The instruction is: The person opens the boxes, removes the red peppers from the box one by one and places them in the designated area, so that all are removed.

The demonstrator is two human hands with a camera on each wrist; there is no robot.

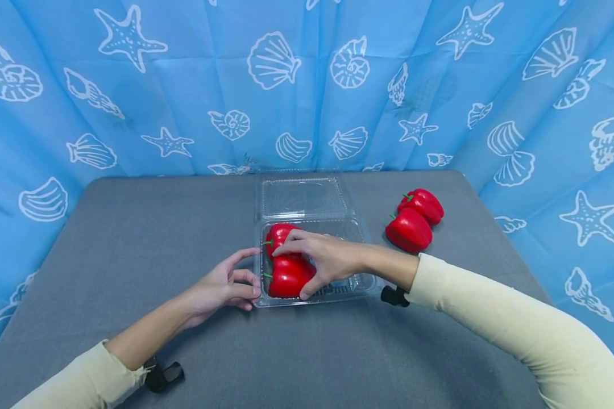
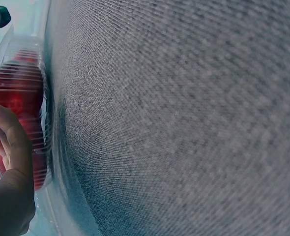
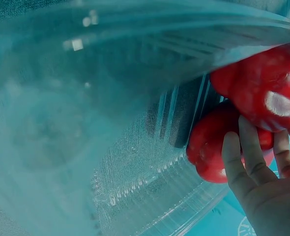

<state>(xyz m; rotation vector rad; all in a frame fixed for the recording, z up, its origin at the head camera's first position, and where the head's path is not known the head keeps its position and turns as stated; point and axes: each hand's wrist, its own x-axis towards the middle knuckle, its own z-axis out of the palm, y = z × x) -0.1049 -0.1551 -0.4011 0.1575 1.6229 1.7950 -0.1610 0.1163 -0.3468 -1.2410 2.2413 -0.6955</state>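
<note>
A clear plastic clamshell container (image 1: 337,295) lies on the table with its lid (image 1: 302,196) folded back. Two red bell peppers sit in its left half, a far one (image 1: 278,232) and a near one (image 1: 289,278), their green stems facing left. My right hand (image 1: 332,258) grips the near pepper, thumb on its right side and fingers reaching between the two. In the right wrist view, those fingers also lie against the far pepper (image 3: 209,152). My left hand (image 1: 220,287) touches the container's left rim with its fingertips; the left wrist view shows a finger (image 2: 12,132) along the wall.
Two more red bell peppers, one behind (image 1: 424,205) the other (image 1: 409,231), lie together to the right of the container. A grey cloth covers the table (image 1: 312,352). A blue curtain (image 1: 199,85) with white shells hangs right behind it.
</note>
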